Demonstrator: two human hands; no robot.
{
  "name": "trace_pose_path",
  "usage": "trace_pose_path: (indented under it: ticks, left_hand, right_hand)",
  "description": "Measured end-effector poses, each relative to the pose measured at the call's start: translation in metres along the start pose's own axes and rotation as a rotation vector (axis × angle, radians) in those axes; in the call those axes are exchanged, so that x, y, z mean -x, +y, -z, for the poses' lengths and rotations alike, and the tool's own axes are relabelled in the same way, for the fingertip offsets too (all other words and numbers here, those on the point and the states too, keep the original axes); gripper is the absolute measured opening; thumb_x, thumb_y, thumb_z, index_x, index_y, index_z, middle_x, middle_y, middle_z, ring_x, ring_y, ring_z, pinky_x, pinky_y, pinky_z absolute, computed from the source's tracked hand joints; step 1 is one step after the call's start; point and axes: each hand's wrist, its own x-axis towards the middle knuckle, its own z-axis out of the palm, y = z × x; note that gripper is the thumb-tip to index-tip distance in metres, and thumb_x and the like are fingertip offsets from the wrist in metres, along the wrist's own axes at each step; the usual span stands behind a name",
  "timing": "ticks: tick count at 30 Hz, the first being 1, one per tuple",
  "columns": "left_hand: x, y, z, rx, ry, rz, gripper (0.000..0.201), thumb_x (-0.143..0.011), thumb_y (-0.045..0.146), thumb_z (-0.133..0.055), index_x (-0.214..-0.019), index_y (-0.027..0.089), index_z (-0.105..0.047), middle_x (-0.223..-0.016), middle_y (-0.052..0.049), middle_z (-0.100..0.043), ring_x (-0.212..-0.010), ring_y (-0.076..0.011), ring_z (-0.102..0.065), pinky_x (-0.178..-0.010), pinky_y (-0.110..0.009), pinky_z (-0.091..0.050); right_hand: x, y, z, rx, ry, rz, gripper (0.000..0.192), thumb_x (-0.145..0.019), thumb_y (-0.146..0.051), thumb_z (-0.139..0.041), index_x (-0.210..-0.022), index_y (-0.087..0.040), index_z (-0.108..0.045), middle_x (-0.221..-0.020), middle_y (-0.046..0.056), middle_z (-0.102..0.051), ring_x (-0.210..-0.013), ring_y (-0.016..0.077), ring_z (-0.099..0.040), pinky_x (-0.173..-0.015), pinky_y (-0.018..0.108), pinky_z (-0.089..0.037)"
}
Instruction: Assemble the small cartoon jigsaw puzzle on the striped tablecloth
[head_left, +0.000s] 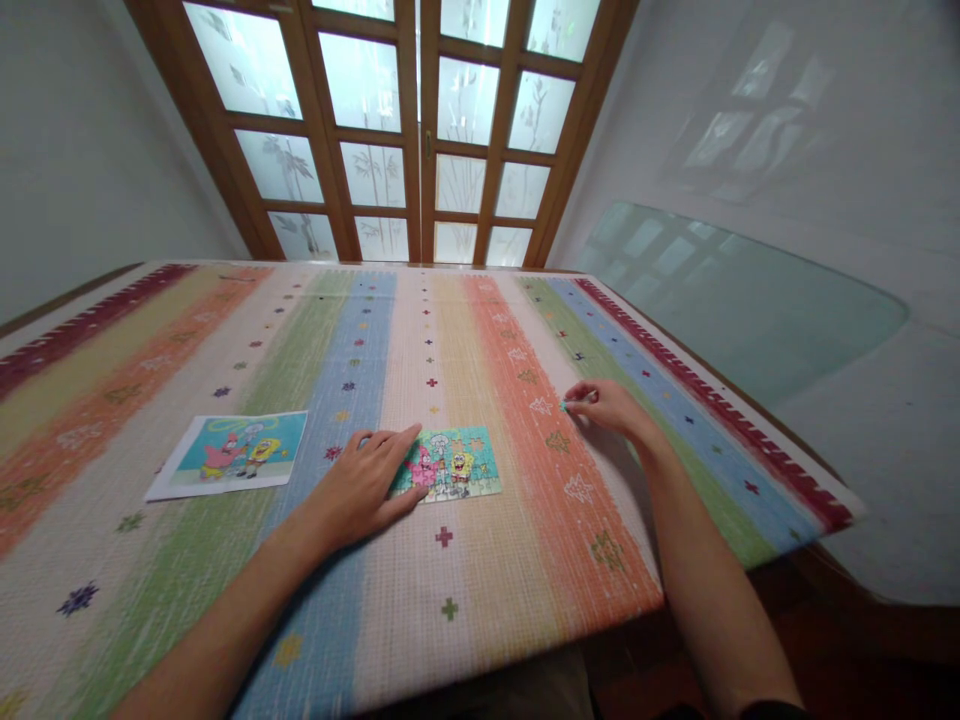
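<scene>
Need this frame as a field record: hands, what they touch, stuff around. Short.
surface: striped cloth covering the table
left hand: flat, palm down, resting on the left edge of the puzzle
puzzle: cartoon picture, lying flat, looks nearly or fully assembled
right hand: on the cloth, right of the puzzle and apart from it, fingertips pinching a small puzzle piece
reference picture: same cartoon image, flat, left of the left hand, untouched
background: wooden door with frosted panes

The puzzle (452,463) lies on the mat (480,560), right of the printed picture (232,452).
</scene>
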Motion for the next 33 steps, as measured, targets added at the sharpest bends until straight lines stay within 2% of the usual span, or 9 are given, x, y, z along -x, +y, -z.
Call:
trace_pose_path:
  ticks: [4,7,11,16,19,22,25,28,33]
  left_hand:
    - [0.000,0.000,0.000,0.035,0.012,0.013,0.063,-0.099,0.047,-0.053,-0.153,0.020,-0.034,-0.140,-0.017,-0.061,-0.124,-0.0344,-0.061,-0.106,-0.053,-0.045]
    - [0.000,-0.002,0.000,0.106,0.031,0.052,0.067,-0.099,0.047,-0.054,-0.155,0.020,-0.030,-0.144,-0.018,-0.058,-0.127,-0.0349,-0.059,-0.106,-0.052,-0.046]
    - [-0.002,-0.005,-0.001,0.345,0.099,0.195,0.059,-0.102,0.043,-0.048,-0.154,0.022,-0.031,-0.139,-0.016,-0.061,-0.118,-0.0289,-0.064,-0.102,-0.049,-0.051]
    - [-0.006,-0.012,0.004,0.512,0.230,0.371,0.046,-0.103,0.042,-0.044,-0.143,0.019,-0.042,-0.128,-0.013,-0.064,-0.105,-0.0225,-0.066,-0.094,-0.044,-0.056]
    - [-0.006,-0.017,0.006,0.473,0.297,0.405,0.044,-0.102,0.043,-0.046,-0.139,0.019,-0.046,-0.123,-0.011,-0.064,-0.102,-0.0223,-0.065,-0.093,-0.044,-0.055]
    - [-0.004,-0.022,0.006,0.396,0.329,0.400,0.039,-0.102,0.039,-0.045,-0.134,0.018,-0.049,-0.117,-0.010,-0.064,-0.097,-0.0221,-0.064,-0.090,-0.043,-0.055]
    - [-0.003,-0.028,0.004,0.279,0.326,0.354,0.033,-0.101,0.032,-0.043,-0.129,0.017,-0.053,-0.111,-0.010,-0.063,-0.097,-0.0237,-0.062,-0.091,-0.045,-0.054]
    - [-0.002,-0.033,0.002,0.149,0.312,0.298,0.029,-0.100,0.027,-0.041,-0.123,0.016,-0.055,-0.107,-0.011,-0.062,-0.102,-0.0266,-0.060,-0.094,-0.047,-0.052]
    - [-0.001,-0.034,-0.001,0.066,0.295,0.232,0.030,-0.100,0.026,-0.041,-0.123,0.013,-0.055,-0.104,-0.012,-0.063,-0.098,-0.0284,-0.060,-0.092,-0.048,-0.052]
  right_hand:
    - [0.002,0.000,0.000,0.061,0.001,-0.037,0.014,-0.072,-0.032,-0.075,-0.067,-0.019,-0.073,-0.065,0.006,-0.071,-0.062,0.0205,-0.065,-0.060,0.030,-0.044]
    - [0.003,-0.004,-0.001,0.087,-0.023,-0.034,0.011,-0.072,-0.029,-0.074,-0.067,-0.020,-0.073,-0.063,0.005,-0.071,-0.063,0.0202,-0.065,-0.062,0.030,-0.045]
    - [0.000,-0.009,-0.003,0.082,-0.039,-0.010,0.004,-0.071,-0.020,-0.072,-0.070,-0.020,-0.075,-0.068,0.005,-0.073,-0.064,0.0193,-0.065,-0.063,0.029,-0.046]
    - [-0.003,-0.015,-0.006,0.017,-0.060,0.096,0.017,-0.073,-0.014,-0.063,-0.077,-0.021,-0.079,-0.075,0.006,-0.076,-0.072,0.0204,-0.068,-0.066,0.028,-0.048]
    - [-0.002,-0.017,-0.004,-0.028,0.004,0.176,0.020,-0.078,-0.017,-0.061,-0.083,-0.020,-0.080,-0.089,0.009,-0.078,-0.081,0.0215,-0.069,-0.073,0.030,-0.049]
    - [0.000,-0.015,0.002,0.024,0.045,0.124,0.013,-0.079,-0.026,-0.068,-0.081,-0.020,-0.079,-0.083,0.009,-0.077,-0.074,0.0215,-0.067,-0.068,0.030,-0.047]
    - [0.002,-0.012,0.006,0.106,-0.038,0.068,0.012,-0.076,-0.031,-0.073,-0.071,-0.020,-0.076,-0.071,0.007,-0.073,-0.066,0.0202,-0.064,-0.063,0.030,-0.044]
    - [0.002,-0.013,0.005,0.135,-0.119,0.076,0.016,-0.076,-0.034,-0.074,-0.071,-0.019,-0.077,-0.070,0.007,-0.073,-0.066,0.0195,-0.063,-0.063,0.029,-0.042]
    - [0.001,-0.020,-0.001,0.151,-0.116,0.124,0.015,-0.078,-0.030,-0.071,-0.076,-0.017,-0.079,-0.074,0.008,-0.074,-0.070,0.0206,-0.066,-0.067,0.030,-0.044]
